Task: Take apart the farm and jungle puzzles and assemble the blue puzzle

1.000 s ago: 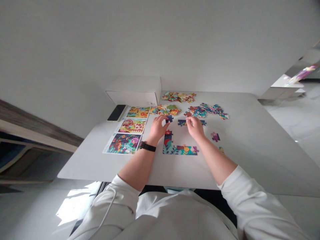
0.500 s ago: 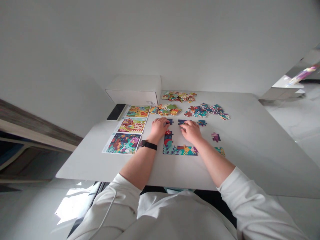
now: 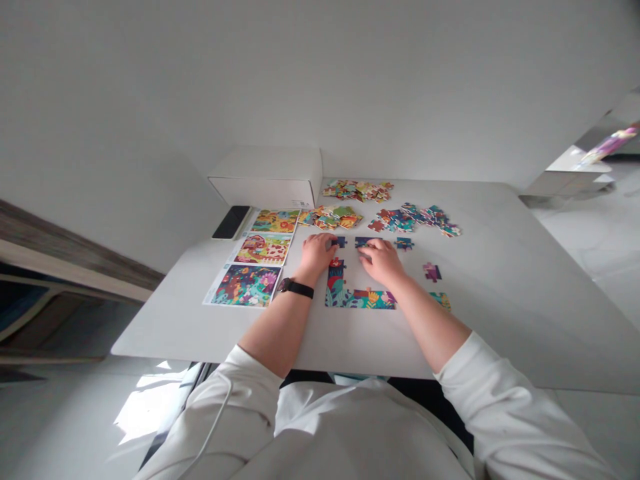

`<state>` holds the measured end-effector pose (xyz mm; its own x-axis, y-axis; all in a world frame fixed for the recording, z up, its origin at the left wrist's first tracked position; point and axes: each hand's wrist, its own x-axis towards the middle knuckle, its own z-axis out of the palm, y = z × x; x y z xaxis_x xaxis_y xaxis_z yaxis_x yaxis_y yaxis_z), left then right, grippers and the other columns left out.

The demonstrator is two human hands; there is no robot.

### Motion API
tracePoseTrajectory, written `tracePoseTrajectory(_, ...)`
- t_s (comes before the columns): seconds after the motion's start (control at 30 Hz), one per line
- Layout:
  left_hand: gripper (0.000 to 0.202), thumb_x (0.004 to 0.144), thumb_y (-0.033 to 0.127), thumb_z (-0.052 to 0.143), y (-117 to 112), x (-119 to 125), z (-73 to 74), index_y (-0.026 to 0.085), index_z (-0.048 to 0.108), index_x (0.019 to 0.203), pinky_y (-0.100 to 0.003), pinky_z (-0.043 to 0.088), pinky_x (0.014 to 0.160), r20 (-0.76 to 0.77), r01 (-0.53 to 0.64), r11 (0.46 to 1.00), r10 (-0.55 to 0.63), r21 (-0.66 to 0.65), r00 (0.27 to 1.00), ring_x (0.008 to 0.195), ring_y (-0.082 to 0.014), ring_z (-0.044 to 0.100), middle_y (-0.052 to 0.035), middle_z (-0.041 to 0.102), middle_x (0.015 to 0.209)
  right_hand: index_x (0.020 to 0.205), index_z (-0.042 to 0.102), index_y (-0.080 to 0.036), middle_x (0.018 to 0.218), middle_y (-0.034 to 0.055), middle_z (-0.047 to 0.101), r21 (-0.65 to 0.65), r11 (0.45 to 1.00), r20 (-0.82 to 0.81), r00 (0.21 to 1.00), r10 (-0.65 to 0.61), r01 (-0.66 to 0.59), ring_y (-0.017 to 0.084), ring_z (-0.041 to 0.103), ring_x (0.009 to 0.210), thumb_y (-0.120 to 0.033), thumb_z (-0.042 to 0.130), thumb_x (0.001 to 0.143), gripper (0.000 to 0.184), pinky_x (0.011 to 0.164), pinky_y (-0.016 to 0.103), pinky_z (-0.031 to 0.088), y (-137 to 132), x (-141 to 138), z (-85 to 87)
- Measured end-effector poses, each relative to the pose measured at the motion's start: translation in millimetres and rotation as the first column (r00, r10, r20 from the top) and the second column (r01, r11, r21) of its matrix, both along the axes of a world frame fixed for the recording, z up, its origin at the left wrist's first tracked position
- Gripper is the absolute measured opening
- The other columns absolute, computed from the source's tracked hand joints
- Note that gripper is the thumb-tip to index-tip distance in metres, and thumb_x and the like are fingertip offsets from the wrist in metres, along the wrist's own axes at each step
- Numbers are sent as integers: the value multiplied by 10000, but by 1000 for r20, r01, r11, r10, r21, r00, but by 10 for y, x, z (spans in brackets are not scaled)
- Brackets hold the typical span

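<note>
My left hand point(image 3: 316, 253), with a black watch at the wrist, rests on the white table point(image 3: 500, 300) with its fingers curled onto a dark blue puzzle piece point(image 3: 341, 241). My right hand point(image 3: 383, 259) lies close beside it, fingertips pinched on another dark blue piece point(image 3: 364, 241). Below both hands lies an L-shaped joined section of puzzle point(image 3: 357, 297) in blue, red and green. A third blue piece point(image 3: 404, 243) sits just right of my right hand.
Three picture cards point(image 3: 260, 257) lie in a column at the left, beside a black phone point(image 3: 231, 222) and a white box point(image 3: 270, 177). Three heaps of loose pieces point(image 3: 415, 219) spread along the far side. A purple piece point(image 3: 432, 271) lies at the right.
My left hand lowered the dark blue piece onto the table. My right hand slid left onto the other dark blue piece. Both hands now rest low and close together.
</note>
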<state>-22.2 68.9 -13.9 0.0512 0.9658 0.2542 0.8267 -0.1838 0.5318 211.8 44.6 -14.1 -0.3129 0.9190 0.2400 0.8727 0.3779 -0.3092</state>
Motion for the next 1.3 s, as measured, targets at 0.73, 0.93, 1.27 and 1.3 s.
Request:
tracePoseTrajectory(0.73, 268, 974, 296, 702, -59, 62, 131, 259, 760, 1233, -454, 465, 1131, -128, -43, 996, 33, -74, 991, 1314, -317, 636, -88, 777, 1322, 1389, 774, -239, 1461, 136, 654, 6, 996, -11, 996, 94, -94, 347, 569, 1330, -327, 679, 995, 414, 1194, 505, 468, 15, -97, -30)
tracePoseTrajectory(0.93, 259, 975, 294, 711, -46, 56, 116, 256, 767, 1225, -448, 467, 1124, -126, -44, 997, 36, -64, 991, 1312, -316, 641, -81, 784, 1315, 1396, 769, -244, 1469, 129, 650, -3, 995, -8, 995, 97, -97, 341, 567, 1340, -328, 677, 1006, 409, 1208, 494, 461, 9, -89, -16)
tracePoseTrajectory(1.27, 251, 938, 268, 736, -36, 58, 106, 258, 769, 1186, -470, 481, 1121, -87, -42, 998, 38, -49, 995, 1295, -328, 650, -88, 783, 1299, 1366, 785, -248, 1450, 126, 666, 4, 994, -37, 993, 113, -113, 339, 573, 1340, -304, 692, 984, 397, 1210, 503, 474, 15, -83, -39)
tracePoseTrajectory(1.3, 255, 930, 260, 741, -35, 57, 107, 255, 765, 1184, -471, 483, 1119, -80, -42, 998, 38, -45, 996, 1287, -329, 654, -90, 781, 1298, 1362, 787, -247, 1447, 126, 668, 6, 994, -40, 993, 112, -112, 339, 574, 1336, -303, 692, 984, 394, 1208, 502, 476, 14, -83, -39)
